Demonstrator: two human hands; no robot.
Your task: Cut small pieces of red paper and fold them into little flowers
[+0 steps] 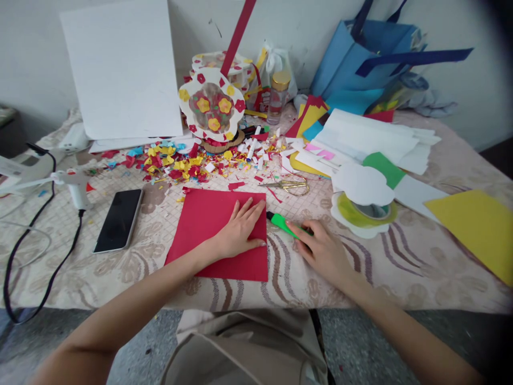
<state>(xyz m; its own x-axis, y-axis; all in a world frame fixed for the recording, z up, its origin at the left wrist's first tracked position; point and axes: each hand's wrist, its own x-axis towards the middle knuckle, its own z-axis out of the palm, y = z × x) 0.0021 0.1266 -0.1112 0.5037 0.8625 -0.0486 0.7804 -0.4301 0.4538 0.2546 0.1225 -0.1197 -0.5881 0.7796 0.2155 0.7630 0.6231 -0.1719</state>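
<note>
A red sheet of paper (224,259) lies flat near the front edge of the table. My left hand (238,229) presses on it with fingers spread, the fingertips near its right edge. Just to the right, my right hand (323,248) grips a green highlighter (282,222), its black end pointing at the sheet's edge. Beyond the sheet rests a pair of gold-handled scissors (294,185). Right of my right hand, a roll of yellow-green tape (360,213) sits between white scalloped paper shapes (363,183).
A phone (119,219) and a white glue gun (77,188) with a black cable are on the left. Colourful paper scraps (192,163) lie before a flower-decorated paper lantern (212,104). At the back stand a white board (124,69), a bottle (277,99) and a blue bag (344,59). Yellow paper (476,227) lies right.
</note>
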